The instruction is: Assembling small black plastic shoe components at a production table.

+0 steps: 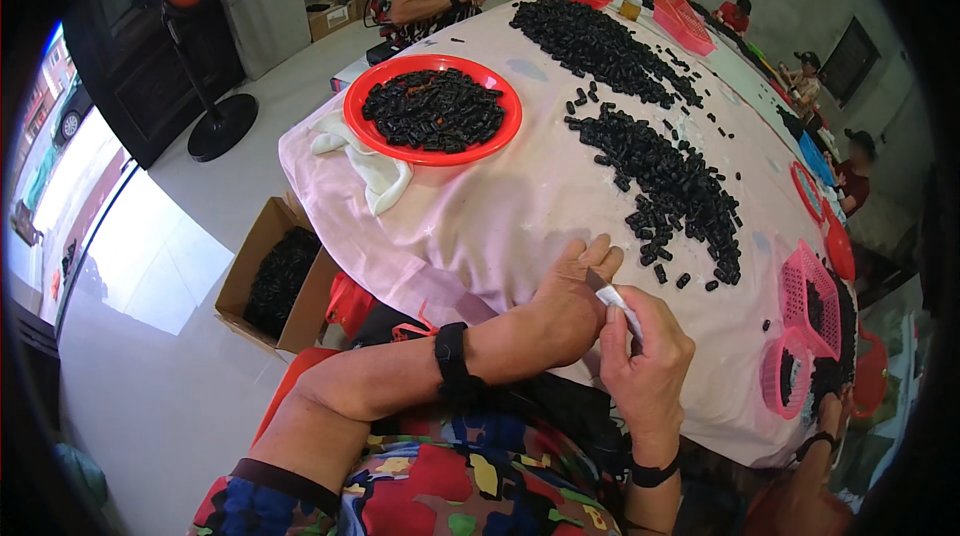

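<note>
My right hand [650,346] is closed around a small knife [617,308] with a white-wrapped handle. Its short dark blade points up and left, against or just over my left hand [578,296]. The left fingers are bent together near the table's front edge; whatever they may pinch is hidden. Beyond both hands, a loose pile of short black cylindrical pieces [680,186] spreads over a pale pink cloth [480,226]. A red round tray [510,116] at the left holds many more black pieces, and a white cloth [385,176] lies by its rim.
A second black pile [590,46] lies farther back. Pink plastic baskets [810,296] stand at the right, where another person's hand [830,416] reaches in. A cardboard box [240,286] of black pieces and a standing fan [222,126] are on the floor left. Several people sit around the table.
</note>
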Demonstrator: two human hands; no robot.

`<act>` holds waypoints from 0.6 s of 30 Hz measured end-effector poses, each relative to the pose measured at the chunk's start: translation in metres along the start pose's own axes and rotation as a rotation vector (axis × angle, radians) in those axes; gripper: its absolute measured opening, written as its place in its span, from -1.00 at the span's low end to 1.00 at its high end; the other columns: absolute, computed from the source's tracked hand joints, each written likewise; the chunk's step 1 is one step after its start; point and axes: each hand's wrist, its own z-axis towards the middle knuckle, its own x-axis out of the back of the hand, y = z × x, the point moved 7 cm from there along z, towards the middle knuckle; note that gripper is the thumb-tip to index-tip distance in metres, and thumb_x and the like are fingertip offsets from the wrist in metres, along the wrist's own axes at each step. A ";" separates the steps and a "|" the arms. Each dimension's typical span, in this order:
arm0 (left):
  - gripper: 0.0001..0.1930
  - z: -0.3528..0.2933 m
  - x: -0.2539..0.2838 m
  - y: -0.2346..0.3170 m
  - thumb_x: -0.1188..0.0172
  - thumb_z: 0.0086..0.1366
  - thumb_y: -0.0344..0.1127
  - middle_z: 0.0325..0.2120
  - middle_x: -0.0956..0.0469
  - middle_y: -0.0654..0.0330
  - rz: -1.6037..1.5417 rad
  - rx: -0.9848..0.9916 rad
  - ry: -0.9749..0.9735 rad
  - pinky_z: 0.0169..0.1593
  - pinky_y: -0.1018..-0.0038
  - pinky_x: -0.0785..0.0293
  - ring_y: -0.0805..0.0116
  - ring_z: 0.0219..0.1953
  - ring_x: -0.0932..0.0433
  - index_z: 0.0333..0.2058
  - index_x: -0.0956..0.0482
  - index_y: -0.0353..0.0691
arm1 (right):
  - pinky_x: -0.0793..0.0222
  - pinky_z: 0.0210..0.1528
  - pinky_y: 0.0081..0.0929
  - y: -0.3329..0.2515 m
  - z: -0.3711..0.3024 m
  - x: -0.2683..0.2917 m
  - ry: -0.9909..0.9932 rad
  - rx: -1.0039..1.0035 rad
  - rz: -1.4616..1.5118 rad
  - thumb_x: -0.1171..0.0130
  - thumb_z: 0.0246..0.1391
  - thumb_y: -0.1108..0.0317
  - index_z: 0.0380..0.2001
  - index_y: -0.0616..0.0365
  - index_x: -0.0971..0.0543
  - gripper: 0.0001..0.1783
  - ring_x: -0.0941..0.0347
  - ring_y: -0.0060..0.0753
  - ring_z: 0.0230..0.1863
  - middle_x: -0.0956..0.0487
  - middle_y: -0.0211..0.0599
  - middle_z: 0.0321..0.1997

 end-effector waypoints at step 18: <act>-0.73 0.001 0.006 -0.024 -0.17 -0.15 -0.21 -0.06 -0.39 -0.14 -0.266 0.168 -0.060 -0.01 0.20 -0.24 -0.06 0.07 -0.31 -0.46 -0.56 -0.27 | -0.38 -0.56 -0.37 -0.017 0.000 0.007 -0.037 -0.016 0.078 -0.19 -0.06 0.55 -0.25 0.19 -0.53 -0.77 -0.47 -0.20 -0.56 -0.50 -0.20 -0.51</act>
